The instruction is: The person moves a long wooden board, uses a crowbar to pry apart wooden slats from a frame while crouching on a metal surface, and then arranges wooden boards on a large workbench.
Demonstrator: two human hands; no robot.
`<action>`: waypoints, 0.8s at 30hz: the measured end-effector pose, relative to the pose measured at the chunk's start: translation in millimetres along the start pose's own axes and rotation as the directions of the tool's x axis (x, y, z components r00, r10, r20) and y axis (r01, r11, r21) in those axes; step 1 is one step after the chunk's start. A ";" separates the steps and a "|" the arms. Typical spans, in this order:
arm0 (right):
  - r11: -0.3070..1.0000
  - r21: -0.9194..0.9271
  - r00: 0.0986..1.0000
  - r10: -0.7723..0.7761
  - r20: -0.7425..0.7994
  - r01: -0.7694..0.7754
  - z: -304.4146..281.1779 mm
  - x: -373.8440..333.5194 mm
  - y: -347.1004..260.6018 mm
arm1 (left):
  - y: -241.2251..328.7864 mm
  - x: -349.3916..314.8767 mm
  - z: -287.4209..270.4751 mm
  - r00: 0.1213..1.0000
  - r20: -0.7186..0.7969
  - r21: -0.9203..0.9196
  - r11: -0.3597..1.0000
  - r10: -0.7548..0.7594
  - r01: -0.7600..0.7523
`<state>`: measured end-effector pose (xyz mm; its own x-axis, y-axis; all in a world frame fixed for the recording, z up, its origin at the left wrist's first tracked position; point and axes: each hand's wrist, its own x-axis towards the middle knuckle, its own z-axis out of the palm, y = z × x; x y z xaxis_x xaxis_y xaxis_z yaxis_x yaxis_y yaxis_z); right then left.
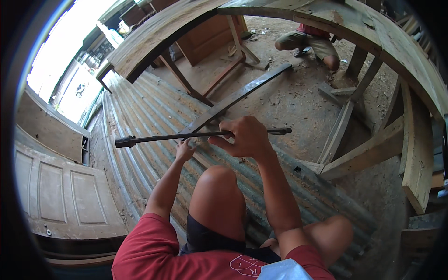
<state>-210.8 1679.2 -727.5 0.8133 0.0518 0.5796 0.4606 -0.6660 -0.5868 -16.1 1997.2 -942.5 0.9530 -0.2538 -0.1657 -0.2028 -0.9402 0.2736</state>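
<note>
My right hand (246, 136) is closed around a long, thin, dark metal rod (175, 136), right of its middle. It lies crosswise in front of me, with a thick socket-like head at its left end and a slotted, flattened right end. My left hand (185, 150) is lower, at the near end of a long flat grey bar (242, 93). Its fingers appear to grip that end, though the rod partly covers them. From there the bar slants away to the right, over corrugated metal sheeting (144, 112) and dirt ground.
A large curved-looking wooden tabletop (172, 21) arches across the far side on timber legs. Wooden framing (364, 149) stands at right. A panelled door (65, 186) lies at left. Another person (315, 44) squats beyond the bar. My bent knee (217, 191) rises between my arms.
</note>
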 end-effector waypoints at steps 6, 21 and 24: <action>0.993 -0.018 0.989 0.118 0.085 -0.117 0.4 -12.6 14.5 | -48.5 57.5 22.8 0.995 0.011 0.058 0.994 0.097 -0.097; 0.811 -0.226 0.819 0.568 0.086 -0.539 16.7 -37.7 119.8 | -107.7 101.5 69.9 0.986 0.157 0.229 0.969 0.056 -0.092; 0.743 -0.299 0.728 0.661 0.183 -0.599 28.2 -13.4 151.4 | -88.4 58.1 64.0 0.988 0.082 0.076 0.988 0.131 -0.138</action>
<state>-142.0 1598.7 -840.0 0.9615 -0.2659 -0.0696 -0.2514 -0.7485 -0.6136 42.7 2051.0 -1037.0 0.8964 -0.3929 -0.2052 -0.3487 -0.9108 0.2208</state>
